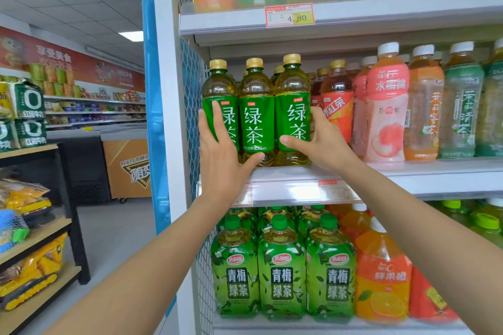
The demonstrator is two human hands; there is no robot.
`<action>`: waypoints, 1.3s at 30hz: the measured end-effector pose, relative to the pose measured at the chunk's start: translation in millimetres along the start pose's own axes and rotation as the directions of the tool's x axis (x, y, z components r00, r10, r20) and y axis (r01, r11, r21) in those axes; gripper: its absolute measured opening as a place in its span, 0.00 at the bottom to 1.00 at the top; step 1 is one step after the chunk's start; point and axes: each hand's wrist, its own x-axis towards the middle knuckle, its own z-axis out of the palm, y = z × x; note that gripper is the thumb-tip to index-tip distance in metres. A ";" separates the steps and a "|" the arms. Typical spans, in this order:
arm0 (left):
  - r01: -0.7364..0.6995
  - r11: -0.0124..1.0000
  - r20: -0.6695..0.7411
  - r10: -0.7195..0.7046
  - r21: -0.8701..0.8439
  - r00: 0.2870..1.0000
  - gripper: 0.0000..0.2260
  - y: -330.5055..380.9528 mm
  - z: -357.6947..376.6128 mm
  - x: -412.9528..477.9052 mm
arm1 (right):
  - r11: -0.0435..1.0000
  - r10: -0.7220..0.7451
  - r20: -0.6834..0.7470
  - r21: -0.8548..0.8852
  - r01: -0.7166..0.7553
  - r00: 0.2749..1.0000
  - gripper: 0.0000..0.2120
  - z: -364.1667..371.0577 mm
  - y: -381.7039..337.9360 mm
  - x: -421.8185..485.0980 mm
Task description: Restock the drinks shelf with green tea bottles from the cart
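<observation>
three green tea bottles [255, 111] stand in a row at the front left end of the middle shelf [408, 171], right by the edge, with more gold caps peeking out behind them. the left hand [220, 149] lies flat against the left bottle [219, 106], its fingers [216, 119] spread wide on the green label and its thumb reaching under the middle bottle [255, 109]. the right hand [318, 141] is cupped around the right bottle [292, 106], thumb on the front of the label and the other fingers tucked behind, next to the red tea bottle [337, 106]. neither hand looks closed tight; they seem to press the row from both sides more than grab it. the cart is not in the picture. the job right now looks like squeezing the three bottles together and lining them up. to do it well, push low on the bottles so they slide and do not tip, keep both hands moving at the same speed, and stop when the labels face out in a straight line just behind the shelf edge. watch the red tea bottle so it does not get bumped.
</observation>
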 end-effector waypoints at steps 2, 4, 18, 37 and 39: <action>-0.004 1.000 -0.001 0.004 -0.022 1.000 0.55 -0.7 0.9 -0.2 | 1.000 -0.009 -0.018 -0.016 0.009 1.000 0.32 1.2 -0.6 -2.7; -0.007 1.000 0.003 0.007 -0.030 1.000 0.55 -1.8 1.5 -0.3 | 0.999 -0.021 -0.028 -0.027 0.020 0.999 0.33 2.4 -1.8 -4.4; -0.001 0.999 -0.009 0.002 0.055 1.000 0.52 0.0 3.3 -8.6 | 0.996 -0.005 -0.051 -0.090 0.000 0.999 0.34 10.3 -6.8 -13.0; -0.095 0.986 -0.030 0.100 0.137 0.995 0.36 -9.4 7.2 -36.4 | 0.961 -0.032 -0.129 -0.276 -0.005 0.991 0.28 21.1 -1.1 -30.6; -0.094 0.985 -0.070 0.105 0.146 0.992 0.31 -13.4 8.1 -43.2 | 0.955 -0.047 -0.188 -0.295 -0.010 0.981 0.33 23.5 1.1 -40.7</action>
